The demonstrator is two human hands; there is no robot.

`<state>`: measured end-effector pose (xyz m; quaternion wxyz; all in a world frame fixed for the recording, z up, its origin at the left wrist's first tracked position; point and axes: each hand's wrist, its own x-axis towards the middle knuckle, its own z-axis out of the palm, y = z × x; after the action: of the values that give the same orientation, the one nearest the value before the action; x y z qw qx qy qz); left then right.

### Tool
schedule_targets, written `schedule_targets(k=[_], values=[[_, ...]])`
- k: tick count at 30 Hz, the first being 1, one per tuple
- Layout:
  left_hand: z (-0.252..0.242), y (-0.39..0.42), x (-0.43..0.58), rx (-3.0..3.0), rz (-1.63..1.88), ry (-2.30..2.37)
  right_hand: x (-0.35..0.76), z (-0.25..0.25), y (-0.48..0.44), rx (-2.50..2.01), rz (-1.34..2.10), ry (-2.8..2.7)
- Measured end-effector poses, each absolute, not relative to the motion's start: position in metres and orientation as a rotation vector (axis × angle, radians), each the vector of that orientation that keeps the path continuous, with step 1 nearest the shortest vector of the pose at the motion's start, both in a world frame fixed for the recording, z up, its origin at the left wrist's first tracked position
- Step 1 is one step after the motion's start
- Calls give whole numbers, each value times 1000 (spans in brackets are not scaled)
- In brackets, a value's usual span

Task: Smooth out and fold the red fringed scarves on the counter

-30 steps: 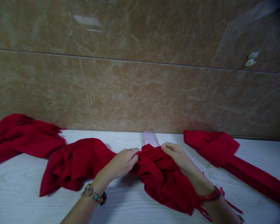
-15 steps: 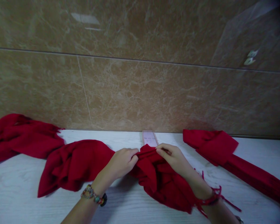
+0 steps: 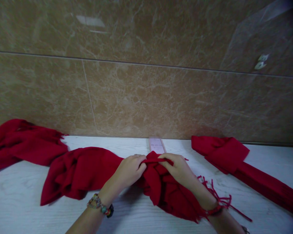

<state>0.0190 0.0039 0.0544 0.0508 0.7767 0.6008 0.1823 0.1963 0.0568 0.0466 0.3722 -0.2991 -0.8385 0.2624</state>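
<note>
Landmark: the flat device with digits (image 3: pixel 156 143) (its readout is too blurred for me to trust), lying on the pale table (image 3: pixel 14 201) at the wall (image 3: pixel 146 100). Every place below is told from it.
Red scarf: on my side of the device, bunched (image 3: pixel 153 183), its far peak appearing to cover the device's near end. It seems to carry on under my left arm as one piece; my hand and forearm hide part of the run.
Long axis: left to right across the device's near end, like the rolled edge (image 3: pixel 152 160) between my fingers.
My left hand (image 3: pixel 130 170): nearer me than the device and left of it, thumb and fingers drawn together on the rolled edge.
My right hand (image 3: pixel 179 169): nearer me and right of the device, pinching the same edge. Its fingertips are the closer pair to the device, and the scarf's fringe (image 3: pixel 202 214) lies by this wrist.
Left of the device: a fringed red cloth (image 3: pixel 26 146), well apart, crumpled by the wall.
Right of the device: a folded red cloth (image 3: pixel 226 152), its long strip slanting away rightward and towards me.
Containers: none that I can see.
</note>
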Motion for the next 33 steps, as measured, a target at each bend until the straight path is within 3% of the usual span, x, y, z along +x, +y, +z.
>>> schedule_targets(k=[6, 13, 26, 33], values=[[60, 6, -1, 2278, 542, 2008, 234, 53, 89, -874, 1086, -1746], [59, 3, 7, 2245, 634, 1745, 214, 52, 67, -704, 486, -2097], [61, 1, 11, 2309, 735, 1587, 201, 44, 61, -762, 710, -2309], [58, 8, -11, 2301, 713, 1741, 228, 54, 94, -902, 653, -1948]])
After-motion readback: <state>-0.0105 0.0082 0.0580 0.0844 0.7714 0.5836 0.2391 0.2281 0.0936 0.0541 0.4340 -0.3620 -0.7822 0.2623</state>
